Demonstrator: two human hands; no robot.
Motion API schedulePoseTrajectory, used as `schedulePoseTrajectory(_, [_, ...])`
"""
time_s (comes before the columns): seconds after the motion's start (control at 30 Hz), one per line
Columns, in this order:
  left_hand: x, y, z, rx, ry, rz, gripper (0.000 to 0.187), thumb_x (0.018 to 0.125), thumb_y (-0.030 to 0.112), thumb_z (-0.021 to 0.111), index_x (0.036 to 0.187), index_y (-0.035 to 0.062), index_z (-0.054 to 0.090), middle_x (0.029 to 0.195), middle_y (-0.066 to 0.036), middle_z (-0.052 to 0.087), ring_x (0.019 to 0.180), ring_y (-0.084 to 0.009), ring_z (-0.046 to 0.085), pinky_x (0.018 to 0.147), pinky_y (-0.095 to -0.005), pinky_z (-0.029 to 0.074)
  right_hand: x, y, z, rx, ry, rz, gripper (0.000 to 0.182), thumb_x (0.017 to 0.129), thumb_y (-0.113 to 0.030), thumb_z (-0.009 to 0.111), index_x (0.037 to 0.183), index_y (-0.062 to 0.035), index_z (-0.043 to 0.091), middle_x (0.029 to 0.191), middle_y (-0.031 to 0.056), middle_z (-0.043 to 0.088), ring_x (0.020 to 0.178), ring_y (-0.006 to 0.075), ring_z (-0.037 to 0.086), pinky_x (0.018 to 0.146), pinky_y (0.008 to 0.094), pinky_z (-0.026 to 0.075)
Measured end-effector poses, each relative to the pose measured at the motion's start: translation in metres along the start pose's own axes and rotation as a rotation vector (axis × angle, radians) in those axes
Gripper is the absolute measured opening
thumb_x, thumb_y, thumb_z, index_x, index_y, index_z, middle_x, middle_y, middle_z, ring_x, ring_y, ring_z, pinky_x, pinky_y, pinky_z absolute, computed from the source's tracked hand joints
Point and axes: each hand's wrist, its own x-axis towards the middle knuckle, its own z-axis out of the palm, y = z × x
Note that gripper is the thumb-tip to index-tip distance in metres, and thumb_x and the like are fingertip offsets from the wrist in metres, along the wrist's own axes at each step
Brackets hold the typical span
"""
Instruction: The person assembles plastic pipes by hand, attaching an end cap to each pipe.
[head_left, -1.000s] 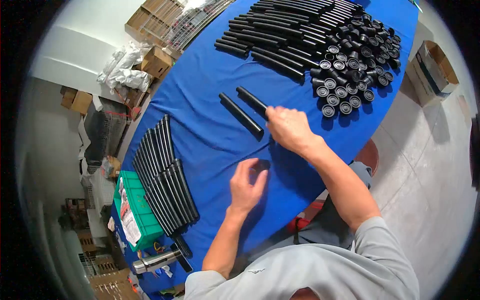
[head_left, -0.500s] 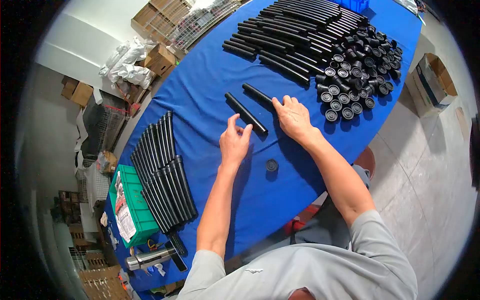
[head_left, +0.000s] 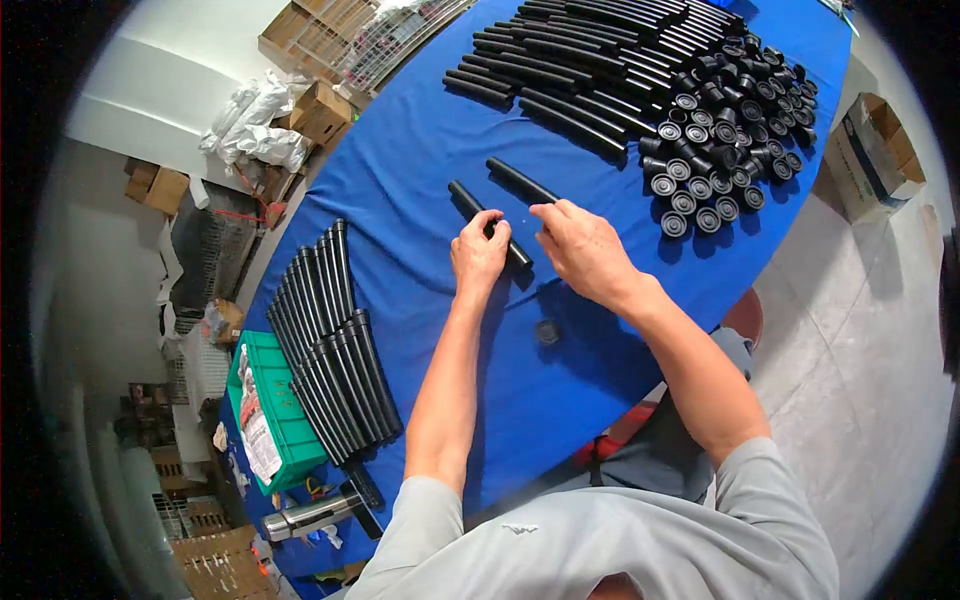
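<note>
Two loose black tubes lie on the blue cloth in front of me. My left hand (head_left: 479, 250) has its fingers closed round the lower part of the left tube (head_left: 466, 201). Beside it, my right hand (head_left: 583, 247) is closed at the lower end of the right tube (head_left: 518, 179); its fingertips partly hide that end, and I cannot tell how firmly it grips. A single black cap (head_left: 547, 332) sits on the cloth below my hands.
Many black tubes (head_left: 570, 118) lie at the back, beside a heap of black caps (head_left: 705, 187). Capped tubes (head_left: 335, 370) are laid at the left, next to a green crate (head_left: 285, 405) and a metallic cylinder (head_left: 308, 516). A cardboard box (head_left: 866, 165) stands on the floor.
My left hand has moved up and right and closed on the left tube. My right hand has shifted slightly down, still at the right tube's lower end.
</note>
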Motion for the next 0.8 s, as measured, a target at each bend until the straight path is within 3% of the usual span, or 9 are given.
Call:
schedulePoseTrajectory(0.17, [-0.043, 0.011, -0.024, -0.2, -0.011, -0.141, 0.035, 0.095, 0.032, 0.07, 0.111, 0.001, 0.072, 0.065, -0.004, 0.066, 0.051, -0.0099, 0.06, 0.048, -0.0281, 0.047, -0.008, 0.002, 0.011, 0.005, -0.218, 0.008, 0.031, 0.09, -0.004, 0.057, 0.121, -0.0005, 0.061, 0.097, 0.0205, 0.066, 0.094, 0.0403, 0.067, 0.079, 0.0492, 0.056])
schedulePoseTrajectory(0.27, [-0.07, 0.01, -0.041, -0.331, -0.013, -0.203, 0.037, 0.098, 0.035, 0.068, 0.114, 0.0021, 0.07, 0.067, -0.007, 0.068, 0.049, -0.0097, 0.058, 0.044, -0.0251, 0.043, -0.014, 0.001, 0.017, 0.137, -0.285, -0.075, 0.039, 0.088, -0.005, 0.06, 0.127, -0.0015, 0.061, 0.099, 0.0212, 0.067, 0.094, 0.0419, 0.066, 0.081, 0.0505, 0.054])
schedulePoseTrajectory(0.37, [-0.102, 0.022, -0.061, -0.482, -0.027, -0.247, 0.041, 0.103, 0.038, 0.06, 0.118, -0.0001, 0.067, 0.072, -0.009, 0.07, 0.05, -0.0106, 0.059, 0.044, -0.0239, 0.043, -0.009, -0.026, -0.001, 0.464, -0.471, -0.223, 0.047, 0.087, -0.008, 0.064, 0.134, -0.0043, 0.059, 0.1, 0.0196, 0.067, 0.091, 0.0393, 0.066, 0.08, 0.0479, 0.053])
schedulePoseTrajectory(0.47, [-0.134, 0.029, -0.083, -0.581, -0.069, -0.251, 0.043, 0.106, 0.038, 0.055, 0.121, -0.0014, 0.064, 0.073, -0.011, 0.07, 0.051, -0.0118, 0.06, 0.045, -0.0237, 0.044, -0.01, -0.041, -0.007, 0.645, -0.582, -0.181, 0.049, 0.086, -0.013, 0.07, 0.133, -0.0054, 0.061, 0.096, 0.0165, 0.067, 0.087, 0.0323, 0.065, 0.077, 0.0421, 0.052])
schedulePoseTrajectory(0.5, [-0.145, 0.031, -0.09, -0.608, -0.089, -0.25, 0.044, 0.106, 0.038, 0.054, 0.121, -0.0017, 0.064, 0.074, -0.012, 0.07, 0.051, -0.0122, 0.06, 0.045, -0.0237, 0.045, -0.012, -0.042, -0.003, 0.735, -0.547, -0.174, 0.043, 0.085, -0.01, 0.073, 0.128, -0.0052, 0.067, 0.09, 0.0098, 0.067, 0.077, 0.0198, 0.061, 0.07, 0.0346, 0.051])
schedulePoseTrajectory(0.6, [-0.176, 0.034, -0.114, -0.617, -0.227, -0.304, 0.046, 0.107, 0.04, 0.053, 0.125, -0.0019, 0.062, 0.075, -0.01, 0.069, 0.051, -0.013, 0.06, 0.046, -0.0239, 0.046, -0.016, -0.05, -0.01, 0.847, -0.684, -0.096, 0.038, 0.086, -0.012, 0.073, 0.123, -0.0045, 0.069, 0.091, 0.0103, 0.07, 0.075, 0.017, 0.062, 0.066, 0.0334, 0.051])
schedulePoseTrajectory(0.63, [-0.186, 0.026, -0.123, -0.647, -0.26, -0.34, 0.042, 0.104, 0.033, 0.06, 0.128, -0.0017, 0.061, 0.077, -0.007, 0.069, 0.054, -0.0126, 0.061, 0.05, -0.023, 0.047, -0.02, -0.051, -0.005, 0.9, -0.677, -0.078, 0.035, 0.086, -0.014, 0.073, 0.12, -0.0035, 0.07, 0.088, 0.0099, 0.07, 0.071, 0.0148, 0.061, 0.065, 0.0319, 0.05])
schedulePoseTrajectory(0.73, [-0.201, 0.019, -0.132, -0.392, -0.058, -0.146, 0.043, 0.096, 0.022, 0.072, 0.131, -0.001, 0.06, 0.085, -0.006, 0.07, 0.064, -0.0112, 0.064, 0.056, -0.0213, 0.049, -0.019, -0.057, -0.014, 0.855, -0.761, 0.002, 0.031, 0.086, -0.024, 0.073, 0.107, -0.002, 0.071, 0.079, 0.0143, 0.071, 0.071, 0.0261, 0.069, 0.067, 0.0384, 0.052])
schedulePoseTrajectory(0.8, [-0.199, 0.008, -0.13, -0.192, -0.029, 0.037, 0.057, 0.084, 0.009, 0.081, 0.135, 0.0014, 0.057, 0.097, -0.005, 0.069, 0.082, -0.0117, 0.066, 0.071, -0.025, 0.053, -0.015, -0.057, -0.019, 0.815, -0.782, 0.005, 0.03, 0.086, -0.023, 0.073, 0.107, -0.0017, 0.071, 0.076, 0.0127, 0.07, 0.067, 0.0229, 0.066, 0.064, 0.0365, 0.05])
